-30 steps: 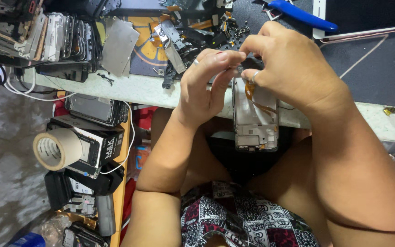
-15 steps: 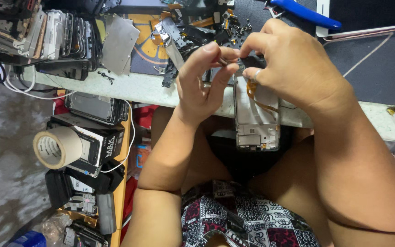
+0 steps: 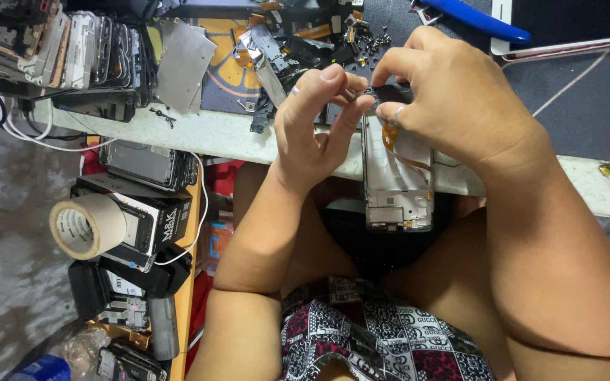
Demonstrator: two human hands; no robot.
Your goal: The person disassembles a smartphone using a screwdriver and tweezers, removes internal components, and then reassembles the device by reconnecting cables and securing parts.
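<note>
Head view: left hand (image 3: 312, 134) at frame centre, fingers pinched together on top edge of phone frame (image 3: 398, 180); right hand (image 3: 453, 99) upper right of centre, fingertips clamped on same top edge by orange flex cable (image 3: 393, 141); frame hangs over bench edge (image 3: 199, 134); tape roll (image 3: 82, 226) left; blue pliers (image 3: 481, 21) top right.

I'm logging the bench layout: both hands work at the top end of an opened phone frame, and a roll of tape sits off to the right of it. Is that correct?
Not quite. The head view shows the roll of tape off to the left, on the side shelf, not the right. The rest holds: the left hand and right hand work at the top end of the opened phone frame.
</note>
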